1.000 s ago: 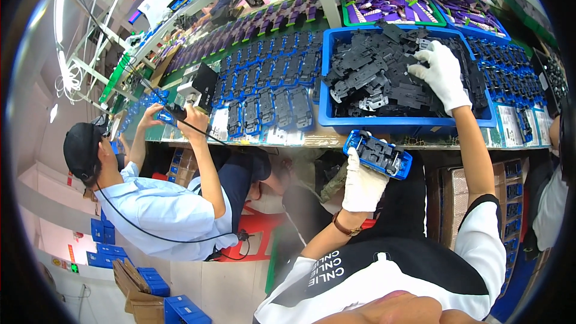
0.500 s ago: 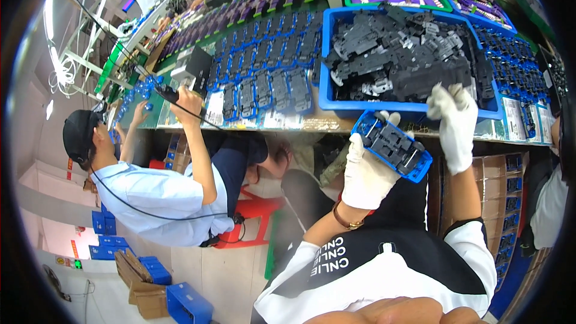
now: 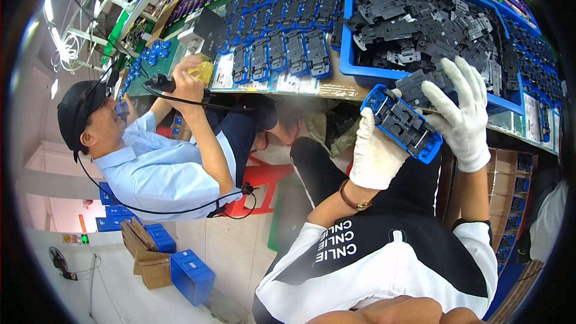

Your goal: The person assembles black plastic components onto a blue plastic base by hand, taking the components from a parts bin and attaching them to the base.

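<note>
We hold a blue tray (image 3: 401, 125) between our two white-gloved hands, in the air just in front of the bench edge and below the big blue bin (image 3: 359, 54). The tray is a rectangular blue frame, tilted, with a dark grey plastic part seated inside it and rounded lugs along its rim. Our left hand (image 3: 377, 153) is wrapped around its lower left side, fingers closed on the frame, while our right hand (image 3: 461, 114) has its fingers spread apart over the upper right end, pressing a second dark grey part (image 3: 420, 82) onto the tray; whether that hand truly grips anything we cannot tell. The tray's far edge is hidden by the right glove. The bin is heaped with dark grey parts too jumbled to count, and its top edge is cut off by the frame. On the bench (image 3: 336, 87) lie rows of filled blue trays (image 3: 282, 48), blurring into one another farther back. One co-worker (image 3: 162, 162) sits to our left, holding a black tool (image 3: 162, 82) on a cable.
</note>
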`<state>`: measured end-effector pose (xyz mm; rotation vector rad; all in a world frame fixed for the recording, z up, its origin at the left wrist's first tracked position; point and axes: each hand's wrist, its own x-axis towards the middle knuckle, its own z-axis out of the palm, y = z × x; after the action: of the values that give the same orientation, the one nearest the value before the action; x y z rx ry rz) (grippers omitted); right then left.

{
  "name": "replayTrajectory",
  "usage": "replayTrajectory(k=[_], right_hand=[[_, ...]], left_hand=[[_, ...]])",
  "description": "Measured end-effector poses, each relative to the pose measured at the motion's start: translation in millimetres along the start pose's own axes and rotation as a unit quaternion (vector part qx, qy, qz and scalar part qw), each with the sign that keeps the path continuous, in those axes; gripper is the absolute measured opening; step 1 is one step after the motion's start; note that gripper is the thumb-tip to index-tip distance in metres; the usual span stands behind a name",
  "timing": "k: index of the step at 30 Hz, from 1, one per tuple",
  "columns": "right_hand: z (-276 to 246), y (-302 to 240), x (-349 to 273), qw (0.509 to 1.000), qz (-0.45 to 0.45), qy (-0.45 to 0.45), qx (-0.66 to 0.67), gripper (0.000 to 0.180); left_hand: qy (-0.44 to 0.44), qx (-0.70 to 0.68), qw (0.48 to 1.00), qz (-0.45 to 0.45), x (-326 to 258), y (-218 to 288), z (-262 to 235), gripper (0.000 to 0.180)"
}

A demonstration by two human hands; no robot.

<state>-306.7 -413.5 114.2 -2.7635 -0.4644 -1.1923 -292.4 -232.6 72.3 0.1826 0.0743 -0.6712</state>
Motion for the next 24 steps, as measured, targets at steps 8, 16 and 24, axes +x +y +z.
replayTrajectory(k=[8, 16, 24], right_hand=[[-3.8, 11.9, 10.3, 0.993, -0.063, -0.102, 0.02, 0.04], [9.3, 1.1, 7.6, 0.993, -0.059, -0.097, 0.007, 0.041], [-23.9, -33.9, -5.1, 0.994, 0.056, -0.02, 0.09, 0.05]], left_hand=[[0.004, 0.046, 0.999, 0.015, 1.4, -2.2, -2.4, 0.073], [0.001, 0.042, 0.999, 0.012, 4.9, -3.2, -3.8, 0.074], [0.0, -0.009, 0.998, 0.063, 11.7, -5.1, -16.3, 0.079]])
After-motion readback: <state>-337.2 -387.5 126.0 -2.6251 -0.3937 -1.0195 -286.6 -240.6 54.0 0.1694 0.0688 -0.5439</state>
